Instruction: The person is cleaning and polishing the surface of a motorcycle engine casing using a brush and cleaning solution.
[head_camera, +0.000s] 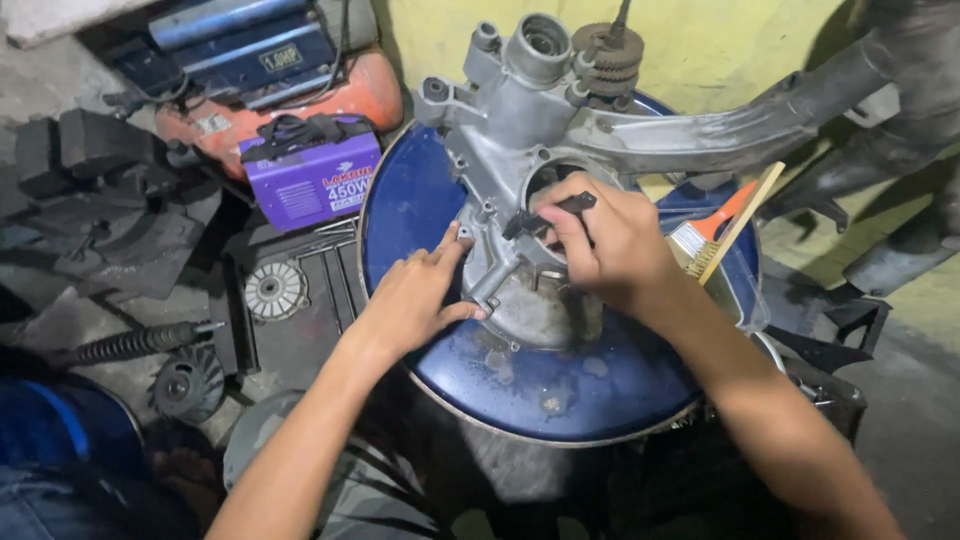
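Observation:
A grey metal engine casing (520, 130) lies on the top of a blue drum (420, 190). My left hand (415, 300) rests on the casing's left edge, thumb under a short tube and index finger pointing at a small bolt hole. My right hand (610, 240) pinches a small dark metal part (555, 212) over the casing's round opening. A stack of gears (610, 55) stands at the casing's far end.
A paintbrush with an orange handle (715, 235) and a wooden stick (745, 220) lie on the drum's right side. A purple welding box (315, 175) and an orange compressor (290, 95) sit at left. Round engine parts (273, 290) and a spring rod (135, 343) lie on the floor.

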